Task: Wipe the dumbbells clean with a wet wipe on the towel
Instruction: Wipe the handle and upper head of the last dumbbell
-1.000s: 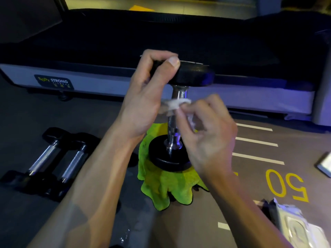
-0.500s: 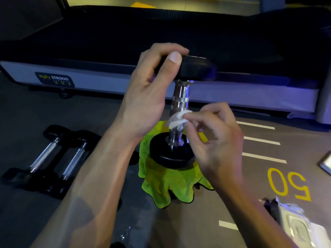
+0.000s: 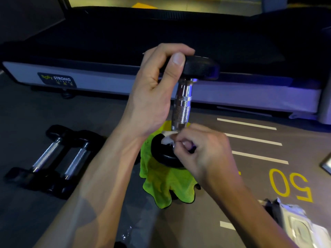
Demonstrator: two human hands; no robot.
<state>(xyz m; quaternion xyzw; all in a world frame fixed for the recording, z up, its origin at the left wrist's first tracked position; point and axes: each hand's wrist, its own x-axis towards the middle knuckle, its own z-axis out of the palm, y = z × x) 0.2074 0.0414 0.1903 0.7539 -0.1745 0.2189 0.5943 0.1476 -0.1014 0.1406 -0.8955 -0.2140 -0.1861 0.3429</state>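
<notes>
1. Grey gym floor [image 3: 232, 208] under me, wipe packet [image 3: 300, 228] nearest.
2. My right hand [image 3: 206, 151] pinches the wet wipe [image 3: 167, 138] against the dumbbell [image 3: 182, 108], upright on the green towel [image 3: 166, 185].
3. My left hand [image 3: 154, 97] grips its top.
4. Treadmill [image 3: 125, 85] behind.

The floor [image 3: 206, 221] is open near the camera, between the forearms. Two dumbbells [image 3: 59, 158] lie left of the towel [image 3: 161, 185]. A wipe packet [image 3: 300, 228] occupies the floor at right. The treadmill [image 3: 125, 83] blocks the far side.
</notes>
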